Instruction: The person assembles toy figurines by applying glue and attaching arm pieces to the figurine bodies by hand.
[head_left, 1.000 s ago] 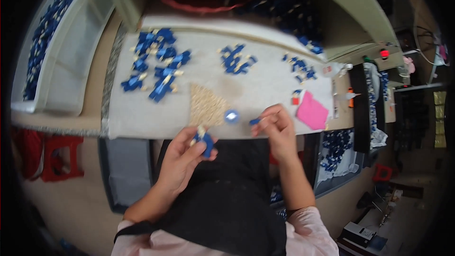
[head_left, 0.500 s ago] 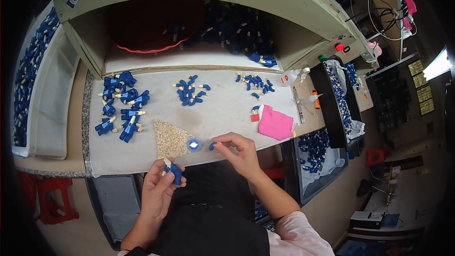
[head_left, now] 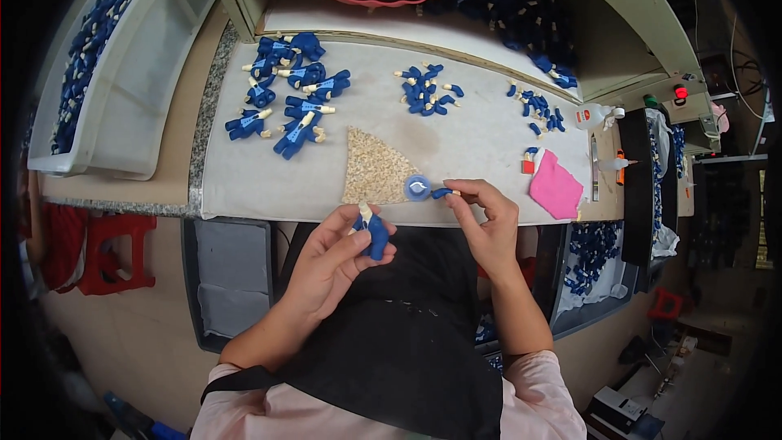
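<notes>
My left hand (head_left: 332, 259) is closed around a blue figurine body (head_left: 375, 238) with a cream-coloured neck piece pointing up, just off the table's front edge. Between the thumb and fingers of my right hand (head_left: 491, 224) is a small blue figurine arm (head_left: 441, 193) with a cream tip. Its blue end is at the right rim of a small round blue dish (head_left: 417, 188) that has something white in its middle. This dish sits at the corner of a speckled beige, wedge-shaped mat (head_left: 376, 167).
Several blue figurine bodies (head_left: 301, 118) lie at the table's left. Small blue arm pieces form two piles, one mid-table (head_left: 425, 91) and one farther right (head_left: 538, 106). A pink cloth (head_left: 556, 186), a white bottle (head_left: 593, 116) and a white bin (head_left: 130, 114) of blue parts flank them.
The whole view has shifted, so the table appears farther right and higher. My right hand has brought the figurine arm closer to the blue dish. My left hand still holds the figurine body.
</notes>
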Available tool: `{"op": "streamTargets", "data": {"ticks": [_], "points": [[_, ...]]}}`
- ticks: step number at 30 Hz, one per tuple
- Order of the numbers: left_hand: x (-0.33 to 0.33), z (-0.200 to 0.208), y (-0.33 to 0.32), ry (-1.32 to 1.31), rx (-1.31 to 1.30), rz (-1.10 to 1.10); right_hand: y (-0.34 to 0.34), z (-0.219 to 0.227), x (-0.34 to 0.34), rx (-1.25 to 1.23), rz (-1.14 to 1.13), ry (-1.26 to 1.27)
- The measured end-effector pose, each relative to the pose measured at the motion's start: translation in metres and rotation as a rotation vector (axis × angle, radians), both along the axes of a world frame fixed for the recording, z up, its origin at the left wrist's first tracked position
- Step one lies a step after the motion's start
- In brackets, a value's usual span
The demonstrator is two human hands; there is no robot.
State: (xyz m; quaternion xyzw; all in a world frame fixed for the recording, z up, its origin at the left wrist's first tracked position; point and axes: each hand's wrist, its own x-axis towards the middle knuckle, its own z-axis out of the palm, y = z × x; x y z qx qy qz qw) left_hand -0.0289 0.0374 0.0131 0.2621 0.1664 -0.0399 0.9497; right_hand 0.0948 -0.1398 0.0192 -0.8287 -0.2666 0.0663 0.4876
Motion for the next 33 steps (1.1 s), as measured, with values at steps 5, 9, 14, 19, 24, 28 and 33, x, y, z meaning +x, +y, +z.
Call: {"op": "streamTargets", "data": {"ticks": [5,9,14,19,24,28,33], "points": [[-0.002,-0.003,0.001,0.014,-0.016,0.004,0.006,-0.002,0.0,-0.016,-0.037,-0.129],[-0.001,-0.003,0.001,0.018,-0.023,-0.013,0.01,0.001,-0.002,-0.049,-0.04,-0.191],[0.001,-0.002,-0.001,0.027,0.011,-0.012,0.016,0.0,-0.001,-0.038,0.032,-0.343],[0.001,-0.003,-0.001,0.033,0.0,-0.015,0.019,-0.006,0.001,-0.033,0.045,-0.409],[0.0,-0.005,-0.001,0.04,0.0,-0.011,0.02,-0.009,0.002,-0.05,0.027,-0.422],[0.002,-0.005,-0.003,0.037,0.011,-0.021,0.019,-0.008,0.003,-0.06,0.03,-0.422],[0.0,-0.004,-0.001,0.036,0.021,-0.025,0.023,-0.005,0.0,-0.076,0.057,-0.48]]}}
